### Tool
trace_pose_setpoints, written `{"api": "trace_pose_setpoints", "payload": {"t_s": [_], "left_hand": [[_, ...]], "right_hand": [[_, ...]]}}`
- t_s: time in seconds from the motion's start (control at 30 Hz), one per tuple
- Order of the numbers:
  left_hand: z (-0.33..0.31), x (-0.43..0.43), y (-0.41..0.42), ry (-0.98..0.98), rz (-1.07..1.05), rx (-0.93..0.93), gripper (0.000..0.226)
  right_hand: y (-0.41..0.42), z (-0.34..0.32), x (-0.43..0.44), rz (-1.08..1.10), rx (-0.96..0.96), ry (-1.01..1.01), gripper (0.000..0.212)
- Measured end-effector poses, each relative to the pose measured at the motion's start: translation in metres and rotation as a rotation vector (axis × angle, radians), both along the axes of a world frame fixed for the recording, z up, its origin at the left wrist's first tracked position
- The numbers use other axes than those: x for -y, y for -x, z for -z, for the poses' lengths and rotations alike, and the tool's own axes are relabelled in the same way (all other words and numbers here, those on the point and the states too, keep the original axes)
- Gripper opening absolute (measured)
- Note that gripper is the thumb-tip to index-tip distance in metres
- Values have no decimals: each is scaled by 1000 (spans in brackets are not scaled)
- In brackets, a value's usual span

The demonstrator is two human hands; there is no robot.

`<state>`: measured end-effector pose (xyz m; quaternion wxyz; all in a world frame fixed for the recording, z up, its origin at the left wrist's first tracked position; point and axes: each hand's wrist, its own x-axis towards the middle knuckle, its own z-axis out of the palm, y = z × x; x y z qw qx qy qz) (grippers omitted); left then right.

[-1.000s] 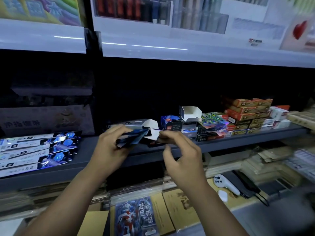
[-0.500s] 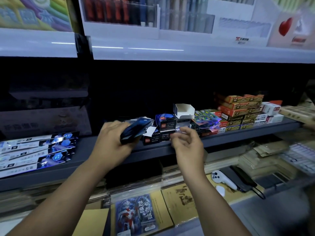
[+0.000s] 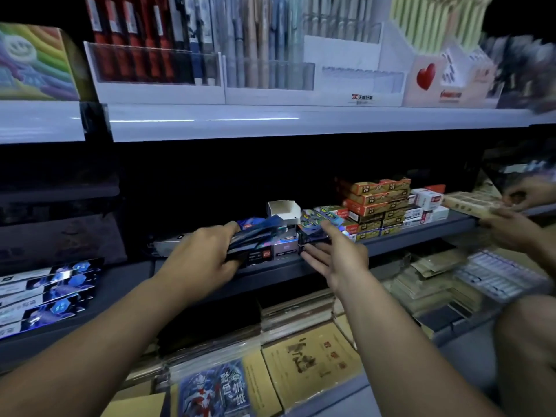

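My left hand (image 3: 202, 257) grips a dark blue card pack (image 3: 259, 233) at the front of the grey middle shelf (image 3: 270, 273), above small dark boxes (image 3: 272, 252). My right hand (image 3: 338, 256) is held open, palm turned left, fingers straight and reaching toward a dark box (image 3: 311, 236) with a colourful pack on top. It holds nothing. An open white carton (image 3: 283, 209) stands just behind these boxes.
Orange and white boxes (image 3: 379, 203) are stacked to the right on the shelf. Another person's hands (image 3: 517, 218) hold a tan box at the far right. Long blue packs (image 3: 45, 291) lie at left. Pens fill the white upper shelf (image 3: 240, 121); booklets lie below.
My left hand has carried the blue pack right and down onto the small boxes. My right hand has let go, opened its fingers and moved right toward the stacked boxes. Another person's hands have appeared.
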<state>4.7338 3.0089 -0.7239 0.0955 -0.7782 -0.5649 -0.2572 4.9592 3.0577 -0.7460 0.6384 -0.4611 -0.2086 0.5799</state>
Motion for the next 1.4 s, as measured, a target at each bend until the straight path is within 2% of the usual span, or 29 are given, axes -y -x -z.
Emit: {"api": "trace_pose_setpoints", "payload": {"t_s": [0.1,0.17,0.27,0.37,0.53,0.63,0.67,0.8,0.9,1.03,1.1,1.27,1.4], "left_hand": [[-4,-4,-13,-28,9,35,56],[-6,-7,-18,-10,28,94,70],[-6,-12,-24,-11,35,79,71],[-9,-19,-32,-20,1,-36,52],[-9,-23,-38,0,-10,-136,45],[-10,-22,-38,-5,-1,-129,45],[-11,-20,-38,-2,0,-130,46],[-14,-11,-38,13,-5,-132,44],[-20,1,-37,16,-11,-114,42],[-36,22,-42,7,-8,-62,29],[-47,34,-48,-16,-2,-45,30],[-73,65,-63,-81,30,3,29],[-91,87,-70,-134,42,43,42]], "right_hand": [[-8,-3,-8,16,15,112,34],[-12,0,-14,10,7,137,56],[-12,0,-21,-33,21,55,74],[-5,-5,-28,-24,103,-44,67],[8,-14,-35,53,194,-58,58],[7,-16,-35,104,218,-42,18],[6,-16,-34,113,212,-39,12],[-6,-21,-22,166,182,-67,15],[-25,-33,-6,231,203,-95,26],[-53,-54,18,283,243,-144,18],[-63,-69,31,293,242,-176,14],[-71,-106,70,230,183,-289,24],[-64,-127,98,156,158,-327,24]]}}
